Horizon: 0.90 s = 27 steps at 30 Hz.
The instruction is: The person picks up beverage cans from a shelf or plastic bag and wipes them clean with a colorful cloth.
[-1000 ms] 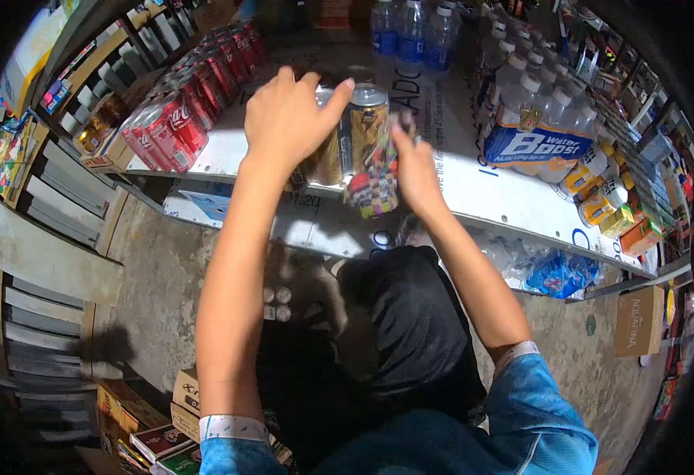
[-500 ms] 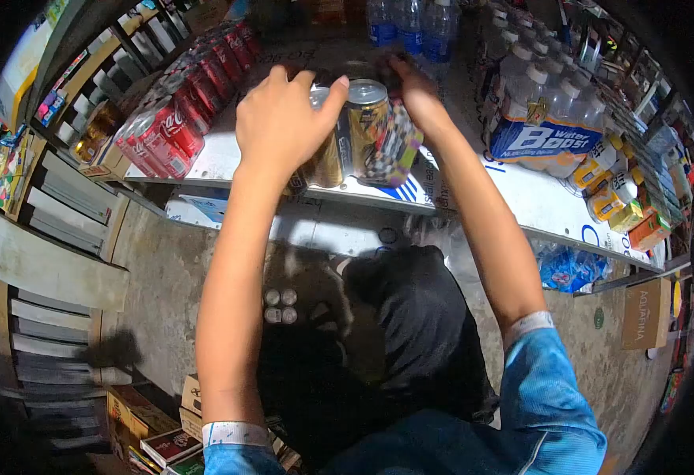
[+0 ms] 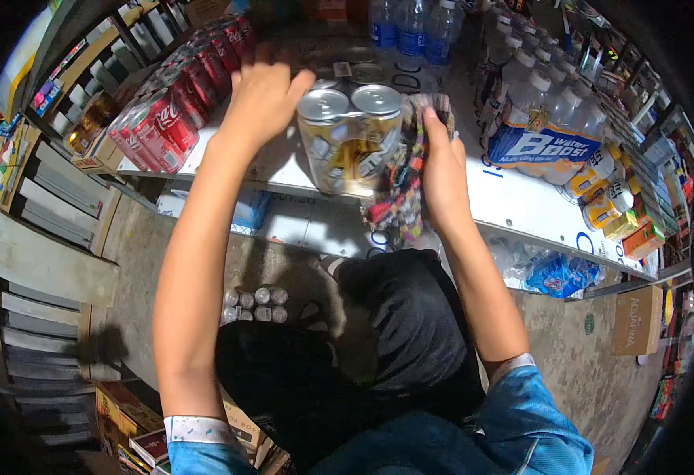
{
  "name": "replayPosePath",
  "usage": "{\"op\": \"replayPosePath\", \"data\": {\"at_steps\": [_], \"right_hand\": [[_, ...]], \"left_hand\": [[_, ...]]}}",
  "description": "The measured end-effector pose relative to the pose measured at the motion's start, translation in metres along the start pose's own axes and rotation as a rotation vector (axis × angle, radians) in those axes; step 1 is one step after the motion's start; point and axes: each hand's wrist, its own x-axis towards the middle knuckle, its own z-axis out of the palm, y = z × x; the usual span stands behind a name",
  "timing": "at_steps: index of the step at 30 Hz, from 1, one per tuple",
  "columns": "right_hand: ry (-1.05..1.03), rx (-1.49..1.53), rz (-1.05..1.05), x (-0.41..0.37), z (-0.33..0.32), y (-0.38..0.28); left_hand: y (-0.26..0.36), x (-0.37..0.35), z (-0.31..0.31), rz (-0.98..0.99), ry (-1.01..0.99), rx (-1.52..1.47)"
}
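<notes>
A wrapped pack of gold cans (image 3: 352,146) with silver tops stands at the shelf's front edge. My left hand (image 3: 266,99) is raised at the pack's left, fingers apart and partly blurred, with no object visible in it. On the pack's right side, my right hand (image 3: 445,162) grips a checkered, multicoloured cloth (image 3: 407,170), which hangs down past the shelf edge. Behind the front cans, more can tops are dim and partly hidden.
Red cola cans (image 3: 157,131) line the shelf's left. Water Boost bottles (image 3: 541,142) and yellow-labelled bottles (image 3: 610,202) stand right; blue-labelled bottles (image 3: 412,36) are behind. Several cans (image 3: 263,304) sit on the floor, near a box (image 3: 637,321) at right.
My left hand has moved left, off the can tops. My right hand has come down and nearer with the cloth. The gold pack shows more fully, and more floor cans are visible.
</notes>
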Motion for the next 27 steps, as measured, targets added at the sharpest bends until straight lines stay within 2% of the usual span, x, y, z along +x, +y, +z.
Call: {"op": "replayPosePath", "data": {"at_steps": [1, 2, 4, 6, 7, 8, 10, 11, 12, 13, 14, 15, 16, 17, 18, 20, 22, 24, 25, 27], "right_hand": [[0.009, 0.055, -0.118, -0.005, 0.001, -0.001], [0.011, 0.056, -0.116, -0.005, 0.007, -0.006], [0.178, 0.098, -0.092, 0.001, 0.023, -0.019], [0.081, -0.073, -0.009, 0.04, 0.015, -0.014], [0.036, -0.208, 0.077, 0.061, 0.014, -0.019], [0.038, -0.203, 0.086, 0.086, 0.018, -0.014], [0.143, -0.149, -0.088, 0.137, 0.029, 0.019], [0.127, -0.177, -0.148, 0.162, 0.034, 0.059], [0.111, -0.201, -0.218, 0.182, 0.039, 0.084], [-0.006, -0.228, -0.21, 0.132, 0.034, 0.046], [0.039, -0.224, -0.206, 0.101, 0.036, 0.054], [0.057, -0.327, -0.411, 0.073, 0.029, 0.05], [-0.024, -0.153, -0.089, 0.051, 0.023, 0.043], [-0.002, -0.101, 0.072, 0.018, 0.023, 0.035], [-0.058, -0.151, 0.111, -0.009, 0.018, 0.018], [-0.028, 0.168, -0.079, -0.02, 0.035, 0.023], [-0.1, 0.128, -0.022, -0.018, 0.035, -0.012], [-0.173, 0.123, -0.107, 0.006, 0.038, -0.025], [-0.141, 0.047, -0.141, 0.022, 0.04, -0.02], [-0.113, -0.036, -0.191, 0.041, 0.042, -0.003]], "left_hand": [[0.001, -0.002, 0.002, -0.13, -0.012, -0.179], [0.004, -0.001, 0.003, -0.257, -0.022, -0.358], [0.014, -0.005, -0.002, -0.326, -0.028, -0.435], [0.029, -0.014, -0.016, -0.414, -0.017, -0.988], [0.026, -0.013, -0.014, -0.36, -0.037, -0.961], [0.036, -0.015, -0.018, -0.361, -0.046, -0.957], [0.074, -0.026, -0.036, -0.412, -0.061, -0.52], [0.079, -0.034, -0.024, -0.362, 0.059, -0.48], [0.081, -0.034, -0.023, -0.398, 0.088, -0.559], [0.077, -0.036, -0.022, -0.403, 0.092, -0.611], [0.072, -0.036, -0.02, -0.409, 0.09, -0.668], [0.066, -0.035, -0.016, -0.408, 0.099, -0.672], [0.06, -0.035, -0.01, -0.388, 0.102, -0.687], [0.054, -0.035, -0.006, -0.37, 0.103, -0.702], [0.05, -0.035, -0.003, -0.376, 0.105, -0.706], [0.042, -0.036, 0.002, -0.355, 0.127, -0.757], [0.029, -0.037, 0.013, -0.342, 0.119, -0.789], [0.022, -0.035, 0.013, -0.286, 0.118, -0.795], [0.02, -0.035, 0.008, -0.285, 0.062, -0.808], [0.029, -0.038, 0.003, -0.289, 0.09, -0.814]]}}
